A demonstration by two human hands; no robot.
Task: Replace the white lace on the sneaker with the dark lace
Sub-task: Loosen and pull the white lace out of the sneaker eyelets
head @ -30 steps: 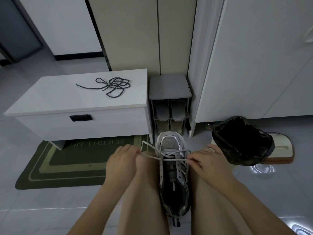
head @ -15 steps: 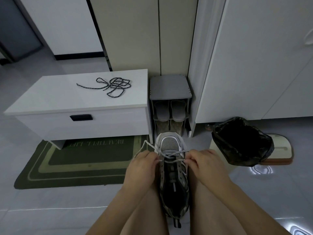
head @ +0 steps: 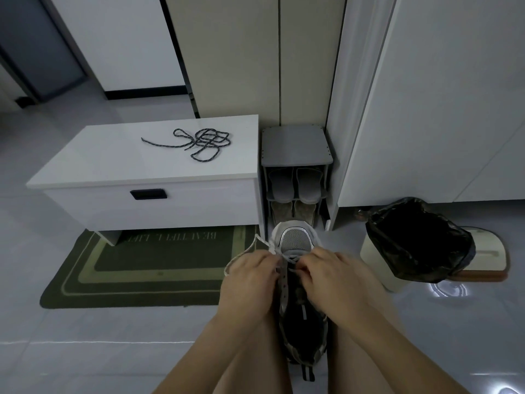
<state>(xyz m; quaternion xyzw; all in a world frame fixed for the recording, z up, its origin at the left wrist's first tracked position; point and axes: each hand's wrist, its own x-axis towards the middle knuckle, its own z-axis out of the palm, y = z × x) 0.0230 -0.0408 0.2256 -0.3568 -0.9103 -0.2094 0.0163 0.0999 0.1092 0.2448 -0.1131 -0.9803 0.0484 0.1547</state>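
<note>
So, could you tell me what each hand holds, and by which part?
The left hand grips the white lace near the sneaker's toe-end eyelets; the right hand's hold is hidden.

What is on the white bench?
Only the dark lace, in a loose tangle toward the back right of the bench. Nothing covers it; inside the drawer is hidden.

The sneaker [head: 295, 241] stands at lower centre, between the left hand [head: 250, 280] and right hand [head: 335, 280]. Its threaded lace [head: 241, 255] loops out leftward. The loose lace [head: 204, 143] lies on the desk [head: 113, 166] at upper left, with a shoe rack [head: 295, 149] to the desk's right and a bin [head: 412, 237] at far right.
</note>
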